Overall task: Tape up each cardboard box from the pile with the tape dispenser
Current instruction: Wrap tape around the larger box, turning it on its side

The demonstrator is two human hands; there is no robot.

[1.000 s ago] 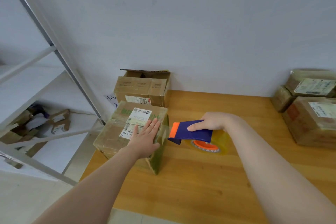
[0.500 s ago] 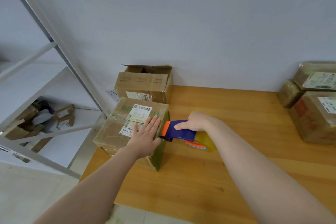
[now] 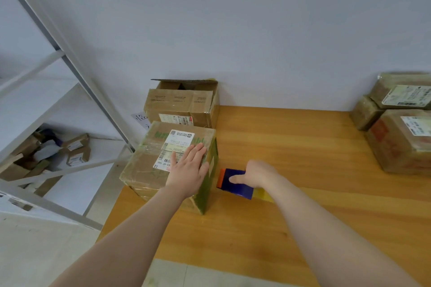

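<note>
Two hands work one cardboard box (image 3: 163,163) at the near-left corner of the wooden surface (image 3: 303,147) in the head view: the left hand (image 3: 189,170) lies flat and spread on its labelled top, gripping nothing, while the right hand (image 3: 254,176) is wrapped around the blue-and-orange tape dispenser (image 3: 234,183), held just right of the box's right side. Judging by the layout, taping is partway: wrapped-looking boxes (image 3: 401,128) sit far right, but an open-flapped box (image 3: 184,105) waits behind at the wall.

box (image 3: 149,165): taped, labelled, table corner | tape dispenser (image 3: 235,183): blue-orange, apparently beside box
</note>
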